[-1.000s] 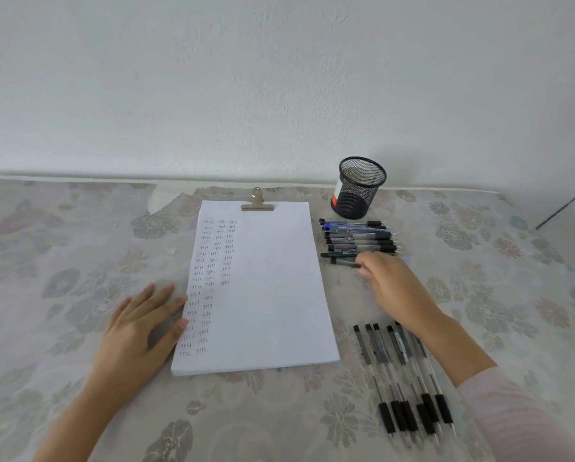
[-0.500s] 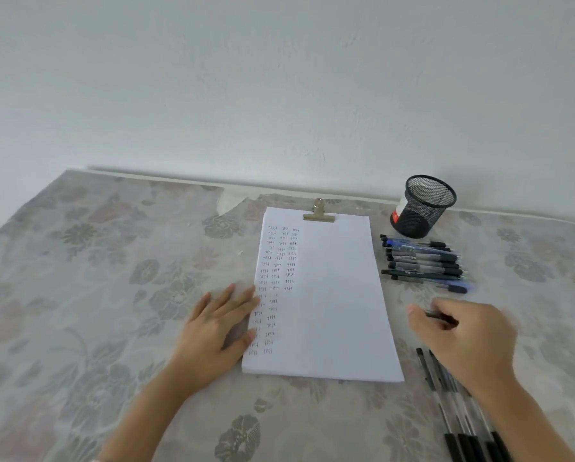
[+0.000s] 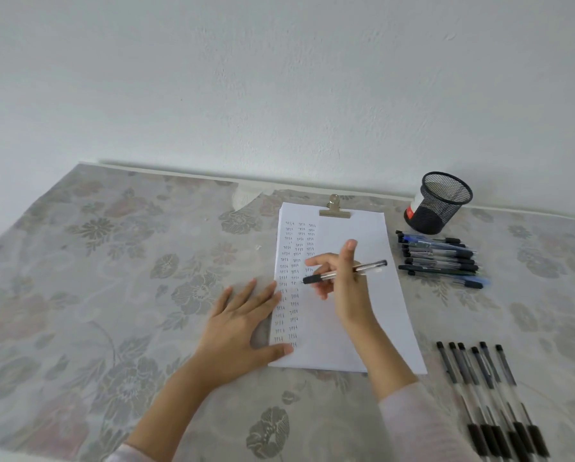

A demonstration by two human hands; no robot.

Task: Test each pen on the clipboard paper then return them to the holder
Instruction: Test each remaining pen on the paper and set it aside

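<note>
One pen, right hand now over paper

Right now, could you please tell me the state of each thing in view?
paper: clipped flat, left part filled with test marks.
clip: shut on the paper's top edge.
left hand: flat, pressing the paper's left edge.
held pen: tip points left near the marks; contact unclear.
right hand: grips the held pen.
holder: upright, no pens showing.
mixed pens: piled beside the holder.
black pens: lying in a row right of the paper.
</note>
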